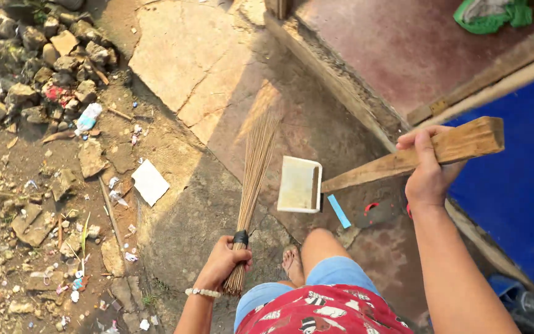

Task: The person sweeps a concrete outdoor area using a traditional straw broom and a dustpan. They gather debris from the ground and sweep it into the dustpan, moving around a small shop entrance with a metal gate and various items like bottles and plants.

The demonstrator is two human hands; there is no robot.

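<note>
Both hands are clenched: the left hand (222, 263) around a stick broom (251, 185) angled far, the right hand (426, 170) around a dustpan's wooden handle (415, 158), keeping the pan (300, 184) flat on stone.

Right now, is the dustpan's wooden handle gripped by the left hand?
No: the right hand grips the wooden handle of the dustpan, while the left hand holds the stick broom.
</note>
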